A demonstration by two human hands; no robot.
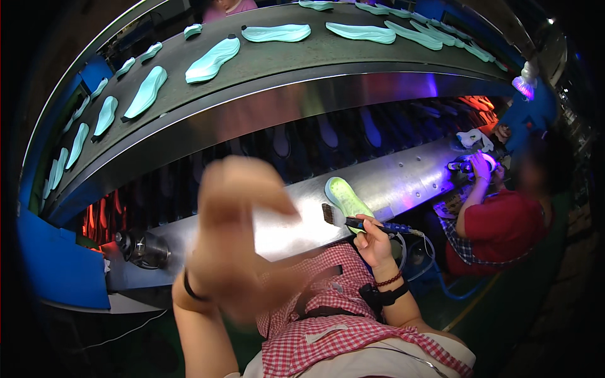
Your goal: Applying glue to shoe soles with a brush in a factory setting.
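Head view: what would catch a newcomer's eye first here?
The blurred left hand, raised close to the camera, fills the lower centre. Beside it the right hand holds a blue-handled brush by a pale green shoe sole on the metal shelf. Above, mint soles ride the curved conveyor belt.

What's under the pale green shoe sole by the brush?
The shoe sole lies on the shiny metal shelf. The brush in the right hand covers its near end.
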